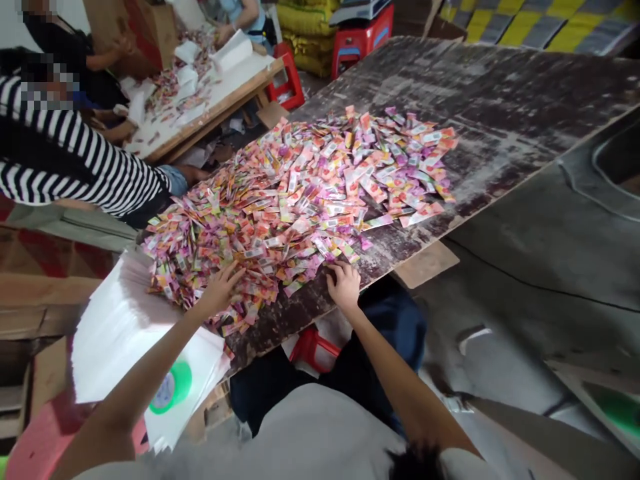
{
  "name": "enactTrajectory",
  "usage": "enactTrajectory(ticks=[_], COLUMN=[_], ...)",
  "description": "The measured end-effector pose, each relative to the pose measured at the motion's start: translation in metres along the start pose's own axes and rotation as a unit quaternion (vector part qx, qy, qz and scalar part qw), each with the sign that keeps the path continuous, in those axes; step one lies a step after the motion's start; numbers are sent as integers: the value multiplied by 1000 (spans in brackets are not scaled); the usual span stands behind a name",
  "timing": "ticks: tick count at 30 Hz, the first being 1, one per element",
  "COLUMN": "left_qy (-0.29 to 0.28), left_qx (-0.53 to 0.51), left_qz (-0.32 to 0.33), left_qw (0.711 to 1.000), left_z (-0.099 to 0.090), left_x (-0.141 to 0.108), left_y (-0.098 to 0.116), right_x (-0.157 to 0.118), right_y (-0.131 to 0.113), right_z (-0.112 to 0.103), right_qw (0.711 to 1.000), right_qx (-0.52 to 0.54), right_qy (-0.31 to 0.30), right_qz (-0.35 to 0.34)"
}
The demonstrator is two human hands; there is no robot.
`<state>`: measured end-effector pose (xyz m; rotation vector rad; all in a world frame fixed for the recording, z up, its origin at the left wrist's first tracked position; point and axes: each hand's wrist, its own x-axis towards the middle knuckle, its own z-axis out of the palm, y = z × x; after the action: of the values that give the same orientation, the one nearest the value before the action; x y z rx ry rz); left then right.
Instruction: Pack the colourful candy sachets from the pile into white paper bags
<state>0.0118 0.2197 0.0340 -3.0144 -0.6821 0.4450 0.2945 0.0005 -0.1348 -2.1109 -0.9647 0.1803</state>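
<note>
A wide heap of small, narrow sachets (300, 200) in pink, orange and purple wrappers covers much of the dark worn table (500, 120). My left hand (221, 288) rests on the near left part of the heap, fingers stretched out over the sachets and holding nothing I can see. At the near edge of the heap, my right hand (344, 285) lies on the table with its fingers slightly bent and apart, close to a few loose sachets. Beneath my left forearm is a stack of white paper sheets (120, 313), with a roll of green tape (173, 388) on it.
Across the heap on the left stands a person in a striped top (90, 153). Other people work at a white table (210, 100) behind, strewn with sachets and paper. A red stool (363, 43) stands past the far edge; another red stool (315, 350) shows below me.
</note>
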Motion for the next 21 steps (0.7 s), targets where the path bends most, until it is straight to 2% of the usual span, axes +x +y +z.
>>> enactTrajectory(ticks=[4, 7, 11, 16, 21], left_qy=[62, 138, 224, 285, 335], left_qx=[-35, -47, -57, -82, -94], left_qz=[-47, -60, -77, -151, -235], left_qw=[996, 988, 970, 943, 908], left_z=[10, 14, 10, 3, 20], left_x=[-19, -32, -57, -110, -172], left_y=[15, 22, 26, 34, 45], right_x=[-2, -2, 1, 1, -3], right_y=[6, 13, 16, 9, 7], right_z=[1, 6, 9, 3, 4], right_qw=[999, 995, 990, 989, 990], right_qx=[28, 42, 51, 34, 7], right_qy=[34, 59, 83, 98, 115], right_qz=[-31, -72, -100, -103, -84])
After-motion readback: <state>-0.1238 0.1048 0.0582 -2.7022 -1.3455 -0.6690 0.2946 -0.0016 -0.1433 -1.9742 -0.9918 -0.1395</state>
